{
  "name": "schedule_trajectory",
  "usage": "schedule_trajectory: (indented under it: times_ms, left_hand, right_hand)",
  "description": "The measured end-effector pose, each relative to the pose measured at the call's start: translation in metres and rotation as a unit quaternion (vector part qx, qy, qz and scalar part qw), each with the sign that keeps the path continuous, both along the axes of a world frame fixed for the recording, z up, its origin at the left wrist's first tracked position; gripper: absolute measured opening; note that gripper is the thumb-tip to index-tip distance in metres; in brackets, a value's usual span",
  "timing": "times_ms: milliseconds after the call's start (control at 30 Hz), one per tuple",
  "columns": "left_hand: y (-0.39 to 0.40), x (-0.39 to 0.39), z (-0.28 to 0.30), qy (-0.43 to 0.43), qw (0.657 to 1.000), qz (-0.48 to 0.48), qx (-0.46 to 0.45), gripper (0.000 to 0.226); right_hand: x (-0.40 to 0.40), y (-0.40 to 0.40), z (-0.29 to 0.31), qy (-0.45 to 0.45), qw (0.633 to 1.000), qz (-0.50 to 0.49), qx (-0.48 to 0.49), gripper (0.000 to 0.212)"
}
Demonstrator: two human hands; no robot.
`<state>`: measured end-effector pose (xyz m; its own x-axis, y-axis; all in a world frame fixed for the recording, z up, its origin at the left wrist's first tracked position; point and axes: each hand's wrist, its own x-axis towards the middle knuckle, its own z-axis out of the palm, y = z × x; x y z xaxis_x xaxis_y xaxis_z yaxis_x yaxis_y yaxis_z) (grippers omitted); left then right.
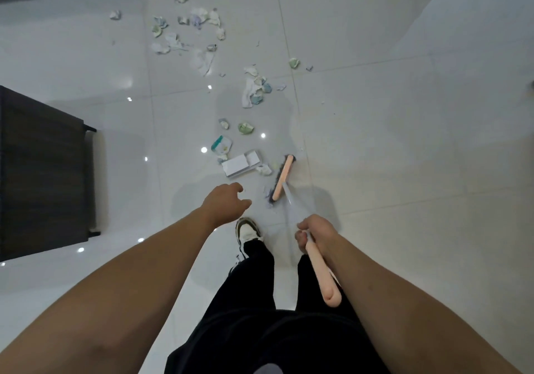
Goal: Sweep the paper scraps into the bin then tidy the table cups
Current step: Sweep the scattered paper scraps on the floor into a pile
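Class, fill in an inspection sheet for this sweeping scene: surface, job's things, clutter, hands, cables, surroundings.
Surface: glossy white tiled floor.
Job's things: paper scraps scattered ahead; broom head beside a flat white box; no bin or cups seen.
Clutter: nothing seen beyond the scraps.
Hands: right hand grips the broom handle; left hand holds nothing.
Cables: nothing seen.
Surroundings: dark wooden table at left.

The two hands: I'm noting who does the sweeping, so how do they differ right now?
The right hand grips the broom handle, fingers curled round it; the left hand holds nothing, fingers loosely bent. The left reaches farther forward, toward the paper scraps. Both are bare and hang above the floor.
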<state>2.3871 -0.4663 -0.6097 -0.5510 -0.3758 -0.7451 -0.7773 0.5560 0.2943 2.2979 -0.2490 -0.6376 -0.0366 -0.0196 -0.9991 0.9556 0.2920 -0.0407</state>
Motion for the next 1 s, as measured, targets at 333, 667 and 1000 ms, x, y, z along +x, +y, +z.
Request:
schedule_trajectory:
  times_ms: [333,667,1000]
  left_hand:
    - [-0.057,-0.053,0.040,0.059,0.998,0.003,-0.005,0.052]
    - [-0.059,-0.178,0.073,0.120,0.992,-0.037,-0.029,0.053]
    - [-0.009,-0.245,0.014,0.046,0.976,0.204,-0.065,0.052]
  right_hand:
    - [-0.059,-0.051,0.057,0.129,0.991,0.035,0.025,0.006]
    - [-0.185,-0.030,0.081,0.245,0.959,0.120,0.081,0.003]
    - [-0.375,-0.043,-0.017,0.245,0.905,0.338,0.081,0.009]
